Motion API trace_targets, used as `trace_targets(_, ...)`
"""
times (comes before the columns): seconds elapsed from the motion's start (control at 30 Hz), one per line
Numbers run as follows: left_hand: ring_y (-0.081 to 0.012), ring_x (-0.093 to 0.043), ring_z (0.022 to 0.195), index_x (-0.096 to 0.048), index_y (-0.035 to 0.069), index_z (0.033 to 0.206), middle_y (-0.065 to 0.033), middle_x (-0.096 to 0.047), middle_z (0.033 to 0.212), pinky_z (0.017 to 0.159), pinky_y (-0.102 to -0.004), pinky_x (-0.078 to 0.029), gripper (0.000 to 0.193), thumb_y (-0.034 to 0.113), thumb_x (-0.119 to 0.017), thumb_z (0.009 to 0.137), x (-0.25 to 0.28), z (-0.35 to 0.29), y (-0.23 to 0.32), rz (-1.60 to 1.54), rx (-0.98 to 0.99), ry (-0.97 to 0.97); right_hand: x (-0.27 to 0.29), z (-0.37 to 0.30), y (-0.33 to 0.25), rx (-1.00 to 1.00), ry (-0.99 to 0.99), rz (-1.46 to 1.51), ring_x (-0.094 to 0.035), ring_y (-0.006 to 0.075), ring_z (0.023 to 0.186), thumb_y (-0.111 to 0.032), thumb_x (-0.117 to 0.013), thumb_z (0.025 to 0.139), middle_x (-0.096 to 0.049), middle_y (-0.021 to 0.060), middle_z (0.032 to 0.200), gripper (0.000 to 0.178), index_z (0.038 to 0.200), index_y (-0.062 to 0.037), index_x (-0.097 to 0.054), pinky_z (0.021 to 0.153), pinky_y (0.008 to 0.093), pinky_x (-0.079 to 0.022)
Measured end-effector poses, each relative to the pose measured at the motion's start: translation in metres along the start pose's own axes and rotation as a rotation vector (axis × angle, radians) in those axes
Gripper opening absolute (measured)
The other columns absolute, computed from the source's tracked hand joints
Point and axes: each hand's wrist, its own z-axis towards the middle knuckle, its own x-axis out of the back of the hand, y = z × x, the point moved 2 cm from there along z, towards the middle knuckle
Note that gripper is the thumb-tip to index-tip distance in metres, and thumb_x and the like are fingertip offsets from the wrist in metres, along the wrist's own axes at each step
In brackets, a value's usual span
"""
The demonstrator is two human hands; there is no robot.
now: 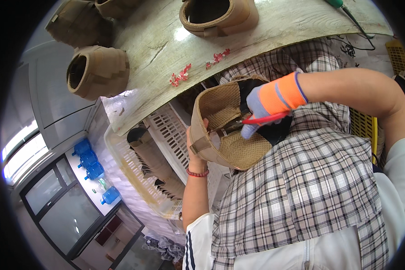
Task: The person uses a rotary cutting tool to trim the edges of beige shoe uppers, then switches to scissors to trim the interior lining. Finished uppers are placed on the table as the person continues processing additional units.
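A tan boot upper (205,155) with a mesh lining rests tilted against my plaid apron, its opening facing up. My left hand (193,155), bare with a red bead bracelet at the wrist, grips the upper from its left side; most of its fingers are hidden behind the collar. In a grey and orange knit glove, my right hand (261,101) is closed around red-handled scissors (267,119). The metal tip points into the upper's opening, close to the lining. Whether the blades touch the material, I cannot tell.
On the worktop (153,85) ahead stand several tan boot uppers, one near the left corner (99,72) and one at the top (220,20). A white plastic basket (121,153) below holds stacked uppers. A green-handled tool (335,2) with a black cord lies top right.
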Motion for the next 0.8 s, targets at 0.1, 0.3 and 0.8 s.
trace_targets(0.1, -0.0120, -0.060, 0.095, -0.060, 0.003, 0.116, -0.0034, -0.065, 0.108, 0.086, -0.0280, -0.049, 0.028, 0.024, -0.054, 0.098, 0.006, -0.003, -0.007, -0.078, -0.002, 0.046, -0.011, -0.012, 0.010, 0.071, 0.053, -0.163, -0.066, 0.0286, 0.070, -0.075, -0.065, 0.071, -0.066, 0.0139, 0.071, 0.077, 0.084, 0.0003, -0.071, 0.064, 0.0390, -0.051)
trace_targets(0.3, -0.0226, -0.065, 0.095, -0.067, -0.002, 0.108, -0.0100, -0.069, 0.107, 0.091, -0.0372, -0.049, 0.024, 0.009, -0.059, 0.088, -0.032, -0.057, 0.120, 0.676, -0.492, -0.104, -0.027, -0.046, 0.080, 0.218, 0.112, 0.126, -0.066, 0.0284, 0.068, -0.041, -0.070, 0.080, -0.067, 0.0156, 0.075, 0.040, 0.094, -0.0035, -0.070, 0.061, 0.0404, -0.049)
trace_targets(0.8, -0.0260, -0.067, 0.094, -0.066, 0.002, 0.099, -0.0144, -0.068, 0.102, 0.096, -0.0413, -0.050, 0.021, 0.008, -0.059, 0.081, -0.166, 0.009, 0.302, 1.915, -1.933, -0.300, -0.045, -0.009, 0.174, 0.603, 0.281, 0.401, -0.055, 0.0136, 0.045, -0.043, -0.054, 0.091, -0.057, 0.0055, 0.058, 0.043, 0.093, -0.0008, -0.066, 0.044, 0.0281, -0.044)
